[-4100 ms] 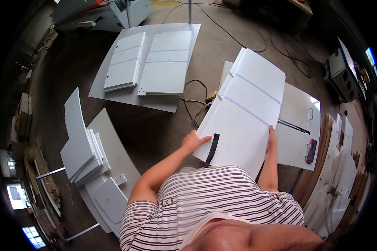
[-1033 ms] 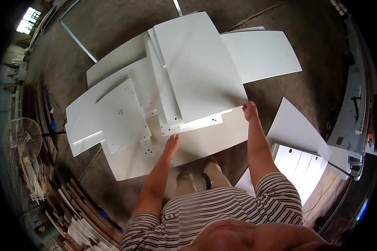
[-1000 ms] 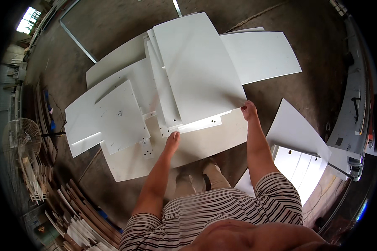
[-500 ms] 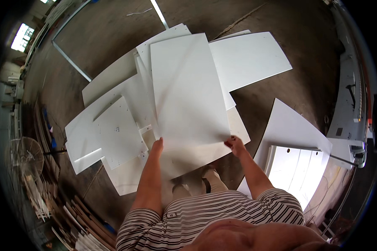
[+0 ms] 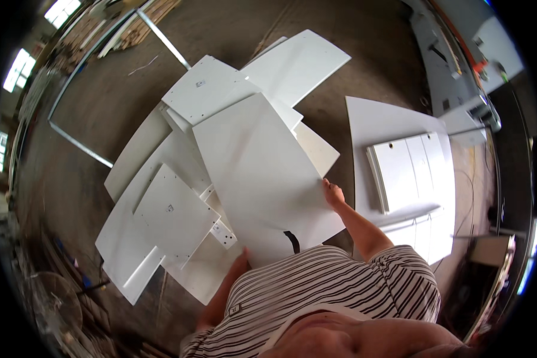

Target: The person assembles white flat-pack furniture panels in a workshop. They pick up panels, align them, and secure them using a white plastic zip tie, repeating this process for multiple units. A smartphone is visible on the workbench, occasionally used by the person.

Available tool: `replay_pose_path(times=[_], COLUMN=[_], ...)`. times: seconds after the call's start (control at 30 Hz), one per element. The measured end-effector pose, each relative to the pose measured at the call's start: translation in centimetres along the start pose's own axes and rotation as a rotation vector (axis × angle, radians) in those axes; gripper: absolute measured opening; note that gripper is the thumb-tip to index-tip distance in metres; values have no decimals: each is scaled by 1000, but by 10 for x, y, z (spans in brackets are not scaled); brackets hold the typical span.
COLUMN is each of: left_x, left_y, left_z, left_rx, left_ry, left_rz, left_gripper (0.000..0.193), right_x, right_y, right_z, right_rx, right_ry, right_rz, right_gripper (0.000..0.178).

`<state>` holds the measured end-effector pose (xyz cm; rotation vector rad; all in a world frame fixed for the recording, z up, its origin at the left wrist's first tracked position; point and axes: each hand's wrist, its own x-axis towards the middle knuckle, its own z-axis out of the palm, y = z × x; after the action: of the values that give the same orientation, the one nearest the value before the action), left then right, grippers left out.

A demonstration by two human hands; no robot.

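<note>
White panel is right up against the striped shirt, overlapping a pile of other white boards, so no reliable count on those; the shirt hides its near edge. Right hand is gripping its right edge, fingers mostly out of sight. Left hand is a blur by the near left side, can't tell if it's gripping. One black strip, two grooved stacks (nearer one glare-washed) on a pale sheet, three windows at left.
</note>
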<state>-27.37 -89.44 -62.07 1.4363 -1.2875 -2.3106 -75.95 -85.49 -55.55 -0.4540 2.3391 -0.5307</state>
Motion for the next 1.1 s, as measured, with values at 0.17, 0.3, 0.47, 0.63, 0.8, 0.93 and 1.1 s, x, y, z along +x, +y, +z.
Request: replay_pose_path(times=[0.17,0.3,0.47,0.63,0.8,0.93,1.1], left_x=[-66,-53,-17,44,-16,-37,-65], left_y=[104,64,28,67,77,53,-6], left_z=[34,18,-3,92,259,363,483], left_rx=[-153,-138,-54,201,484,698,916], left_ry=[181,336,163,-133,-384,-714,-999], left_rz=[-39,-37,-94,-119,-92,28,-38], left_gripper=[67,69,75,73,72,66,56], right_x=[-121,-191,-294,-323,-432,-509,-552], right_y=[24,58,110,184,304,376,425], right_z=[11,-7,-22,-28,-13,57,104], right_rx=[-34,80,330,581,782,894,917], right_ry=[190,233,319,590,954,1132,1316], right_rz=[15,66,240,397,589,812,1175], right_gripper=[66,65,64,62,62,63,64])
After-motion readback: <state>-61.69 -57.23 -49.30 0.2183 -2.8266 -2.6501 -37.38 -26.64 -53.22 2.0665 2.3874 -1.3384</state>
